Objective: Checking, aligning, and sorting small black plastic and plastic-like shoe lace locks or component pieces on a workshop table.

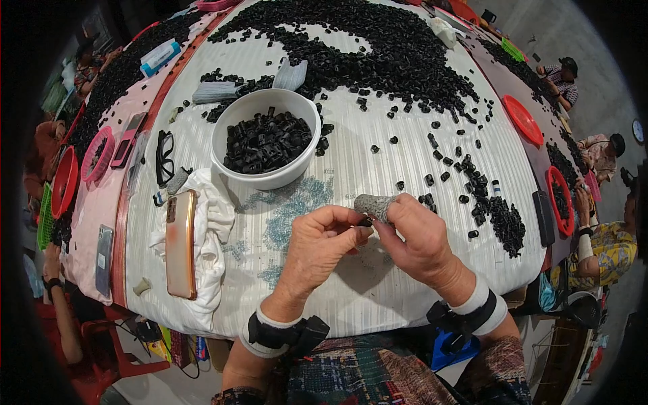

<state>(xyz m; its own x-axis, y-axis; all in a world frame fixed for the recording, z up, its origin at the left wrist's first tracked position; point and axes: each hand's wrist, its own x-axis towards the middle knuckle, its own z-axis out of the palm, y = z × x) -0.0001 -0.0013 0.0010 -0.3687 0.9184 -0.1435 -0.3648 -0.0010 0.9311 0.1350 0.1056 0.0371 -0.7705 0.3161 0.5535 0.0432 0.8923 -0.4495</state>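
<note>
In front of me, above the near part of the table, my two hands meet at a small black plastic part (365,221). My left hand (316,244) pinches it between thumb and fingers. My right hand (420,237) is closed, its thumb against the same part. A grey speckled fabric sleeve (372,204) sticks out from the right hand, apparently covering a finger; whether a tool is in this hand is hidden. Beyond my left hand stands a white bowl (223,154) filled with similar black parts (266,140).
A large heap of black parts (378,57) covers the far table, with a smaller pile (506,226) at right. Left lie a phone (181,243) on white cloth (214,223) and glasses (164,158). Red baskets (521,120) and other people (601,253) line the sides.
</note>
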